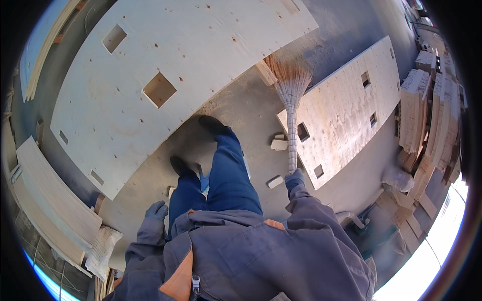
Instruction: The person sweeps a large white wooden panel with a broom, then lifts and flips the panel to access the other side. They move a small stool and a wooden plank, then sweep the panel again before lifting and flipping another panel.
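Note:
My right hand (295, 181), in a grey glove, is closed around the handle end of a straw broom (291, 113). The broom points away from me, and its fanned reddish bristles lie by the edge of a large plywood sheet (201, 45). A wood block (266, 72) shows beside the bristles. My left hand (156, 210), gloved too, hangs beside my left leg with its fingers loosely stretched and nothing in it. A smaller plywood panel (346, 108) with square holes lies to the right of the broom handle.
Sawdust (213, 106) is scattered on the floor along the big sheet. Small wood offcuts (279, 144) lie near the handle. Boards are stacked at the left (55, 195), and lumber piles (416, 110) stand at the right. A plastic bag (398, 178) sits beside the piles.

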Motion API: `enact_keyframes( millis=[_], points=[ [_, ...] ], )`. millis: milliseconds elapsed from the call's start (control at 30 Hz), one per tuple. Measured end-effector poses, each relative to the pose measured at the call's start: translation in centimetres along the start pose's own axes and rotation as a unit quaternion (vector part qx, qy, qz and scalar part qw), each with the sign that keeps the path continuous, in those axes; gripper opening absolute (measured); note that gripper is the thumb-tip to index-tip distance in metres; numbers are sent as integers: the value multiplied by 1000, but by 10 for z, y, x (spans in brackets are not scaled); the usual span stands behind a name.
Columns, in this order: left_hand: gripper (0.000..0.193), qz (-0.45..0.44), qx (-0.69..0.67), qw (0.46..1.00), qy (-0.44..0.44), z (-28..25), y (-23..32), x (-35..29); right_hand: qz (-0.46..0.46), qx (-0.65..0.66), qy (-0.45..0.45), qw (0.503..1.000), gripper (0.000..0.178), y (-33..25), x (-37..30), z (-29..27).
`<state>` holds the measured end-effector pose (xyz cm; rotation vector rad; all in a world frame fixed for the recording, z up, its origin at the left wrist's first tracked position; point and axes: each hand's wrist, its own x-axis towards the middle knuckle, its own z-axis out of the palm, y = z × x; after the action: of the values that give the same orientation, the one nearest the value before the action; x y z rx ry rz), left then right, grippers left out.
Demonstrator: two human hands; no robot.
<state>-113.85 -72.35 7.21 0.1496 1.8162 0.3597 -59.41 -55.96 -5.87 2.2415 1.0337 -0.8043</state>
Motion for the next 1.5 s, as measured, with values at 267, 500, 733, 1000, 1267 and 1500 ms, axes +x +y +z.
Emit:
enact_keyframes(
  millis=[267, 500, 733, 1000, 1267, 1500],
  points=[
    [35, 78, 9, 996, 31, -50, -47, 44, -10, 52, 4, 999, 41, -16, -54, 80],
    [29, 32, 26, 998, 43, -143, -150, 12, -70, 50, -26, 996, 43, -23, -137, 155],
    [20, 33, -76, 996, 25, -182, -216, 6, -50, 29, -48, 997, 39, 37, -266, 147],
    [36, 142, -142, 979, 28, -181, -194, 5, -86, 215, -47, 972, 28, 24, -302, 116],
    [14, 67, -144, 985, 72, -230, -281, -25, -16, 445, -212, 870, 22, -120, -251, 111],
    [16, 340, 316, 877, 125, -263, -379, -38, -180, 135, -175, 959, 31, -119, -234, 163]
  ],
)
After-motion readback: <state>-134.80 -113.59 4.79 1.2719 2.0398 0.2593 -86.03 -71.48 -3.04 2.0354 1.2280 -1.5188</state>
